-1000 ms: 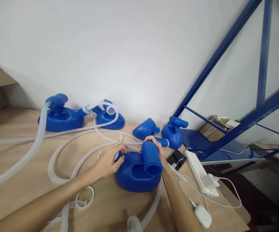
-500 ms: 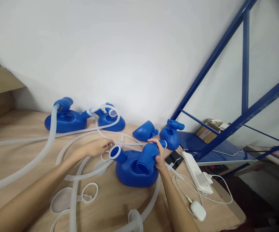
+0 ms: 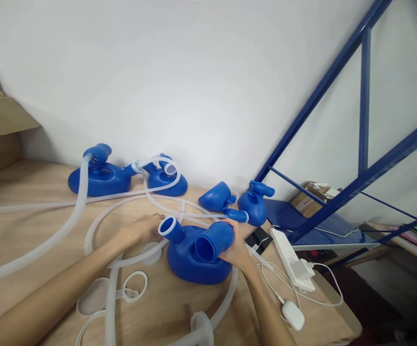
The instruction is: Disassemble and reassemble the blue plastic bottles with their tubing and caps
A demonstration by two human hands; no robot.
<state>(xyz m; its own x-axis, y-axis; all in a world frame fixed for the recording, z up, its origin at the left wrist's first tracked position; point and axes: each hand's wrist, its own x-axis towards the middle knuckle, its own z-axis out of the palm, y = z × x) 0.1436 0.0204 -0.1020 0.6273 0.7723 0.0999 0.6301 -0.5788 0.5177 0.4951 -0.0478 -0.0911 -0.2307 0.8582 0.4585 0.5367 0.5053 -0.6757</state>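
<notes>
A blue plastic urinal bottle with a side handle hole stands on the wooden table. Its angled neck has a white rim and is uncapped, pointing up and left. My right hand is wrapped round a blue wide-mouthed spout, resting over the bottle's top with its opening facing down-left. Some of those fingers are hidden behind it. My left hand is just left of the neck, its fingertips partly hidden behind the rim. Whether it grips anything does not show. A translucent disc lies below it.
Other blue bottles stand along the wall, with a loose blue spout. Translucent hoses loop across the table. A clear cap with ring lies in front. A phone, power strip and charging cable are right.
My right hand has turned the blue spout, so its mouth now faces further left. The bottle has shifted slightly left. My left hand's fingertips have gone behind the neck's rim.
</notes>
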